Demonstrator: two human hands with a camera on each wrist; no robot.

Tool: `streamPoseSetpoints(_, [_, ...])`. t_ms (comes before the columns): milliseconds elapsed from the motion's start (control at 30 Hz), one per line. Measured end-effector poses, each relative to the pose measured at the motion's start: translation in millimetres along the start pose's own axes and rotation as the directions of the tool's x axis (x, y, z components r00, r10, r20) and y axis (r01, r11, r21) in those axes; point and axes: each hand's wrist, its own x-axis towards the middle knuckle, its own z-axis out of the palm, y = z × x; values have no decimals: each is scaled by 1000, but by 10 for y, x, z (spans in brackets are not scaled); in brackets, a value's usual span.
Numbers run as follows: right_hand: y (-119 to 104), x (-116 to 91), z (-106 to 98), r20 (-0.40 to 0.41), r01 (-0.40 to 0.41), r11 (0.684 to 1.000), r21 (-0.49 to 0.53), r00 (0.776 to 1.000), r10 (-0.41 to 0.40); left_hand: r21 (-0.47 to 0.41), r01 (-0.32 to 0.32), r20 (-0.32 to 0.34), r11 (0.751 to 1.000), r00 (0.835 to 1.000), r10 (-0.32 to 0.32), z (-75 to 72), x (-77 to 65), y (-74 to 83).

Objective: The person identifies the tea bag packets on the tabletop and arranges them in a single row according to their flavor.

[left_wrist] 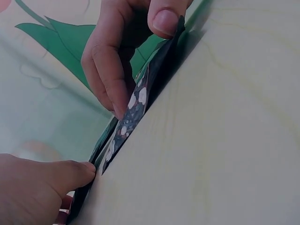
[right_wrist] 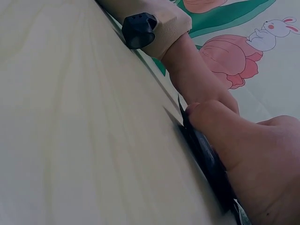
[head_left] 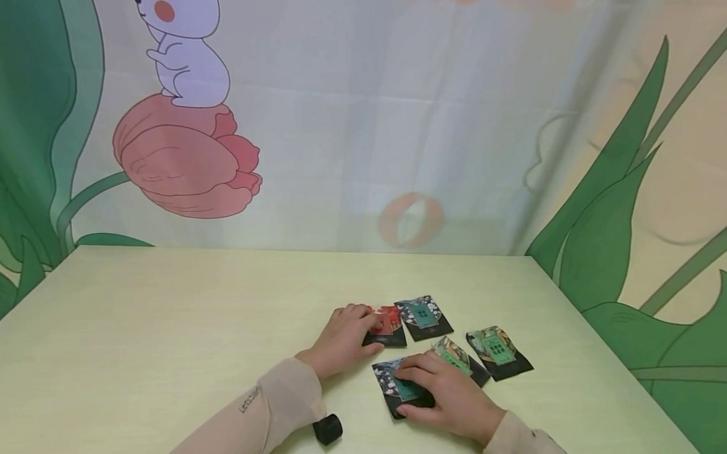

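My left hand (head_left: 343, 338) lies over a red-and-black packet (head_left: 394, 336), fingers bent across it and thumb at its near edge. To the right, my right hand (head_left: 450, 394) holds a dark floral packet (head_left: 388, 380) with a teal label, its thumb at the lower edge and fingers on top. In the left wrist view, the right thumb meets that packet's raised edge, and its patterned face (left_wrist: 131, 110) slants up from the table. A green-labelled packet (head_left: 455, 354) lies partly hidden behind my right hand.
A blue-floral packet (head_left: 423, 317) lies behind the red one, and another green-labelled packet (head_left: 500, 352) sits farther right. A black wrist device (head_left: 328, 429) is on the left sleeve. The pale table (head_left: 192, 313) ends at a printed curtain (head_left: 324, 121).
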Motion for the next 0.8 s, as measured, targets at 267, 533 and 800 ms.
streamPoseSetpoints(267, [8,-2,-7,-1,5,1000,-6,1000,-5,12,5,13,1000,1000,-5,-16,13,15])
streamPoseSetpoints(533, [5,-5,-9,2,3,1000,3,1000,-3,25,-5,24,1000,1000,5,-39,-10,22])
streamPoseSetpoints(800, [-2,1,-14,5,-8,1000,9,1000,7,66,-11,57,998,998,8,-85,-45,34])
